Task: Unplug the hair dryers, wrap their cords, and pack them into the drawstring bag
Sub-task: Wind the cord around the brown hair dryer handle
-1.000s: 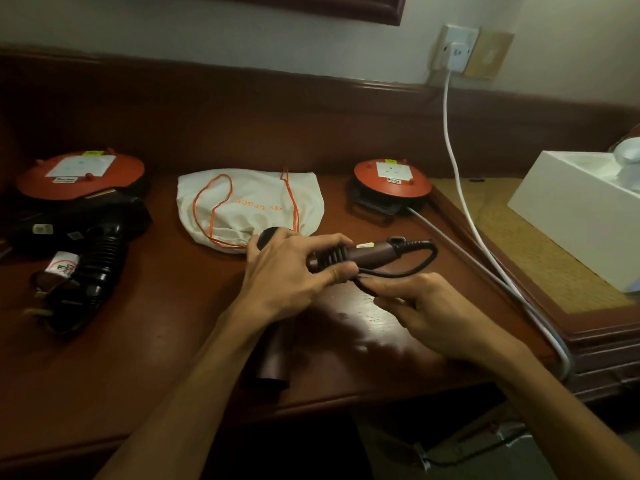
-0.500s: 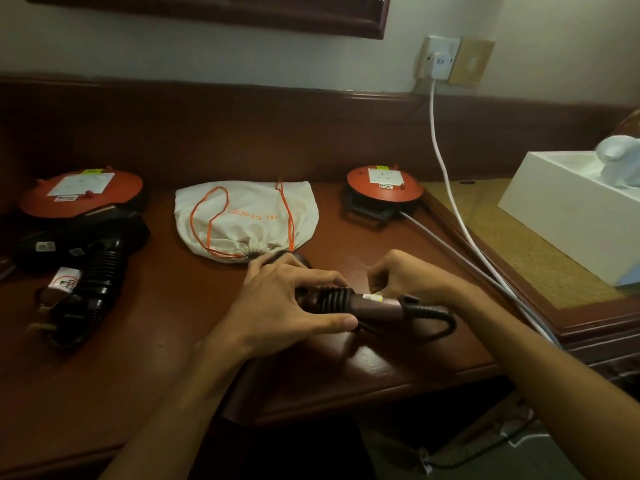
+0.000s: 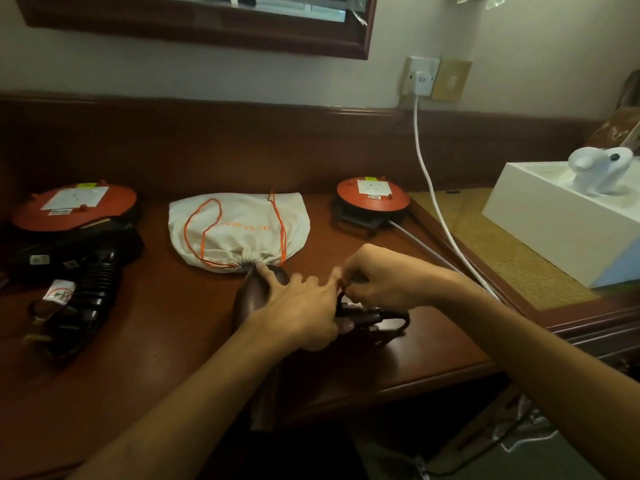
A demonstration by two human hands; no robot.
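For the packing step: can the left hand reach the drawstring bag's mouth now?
Probably yes. The left hand, holding the brown hair dryer, has a fingertip just before the cinched mouth of the drawstring bag; nothing lies between.

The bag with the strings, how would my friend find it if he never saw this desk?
Start at the long dark wooden desk under the mirror. Along its back edge sit two round orange reels, and the drawstring bag lies flat between them. It is the only soft cream cloth thing there, with thin orange cords looping over it and its mouth gathered shut near the hands.
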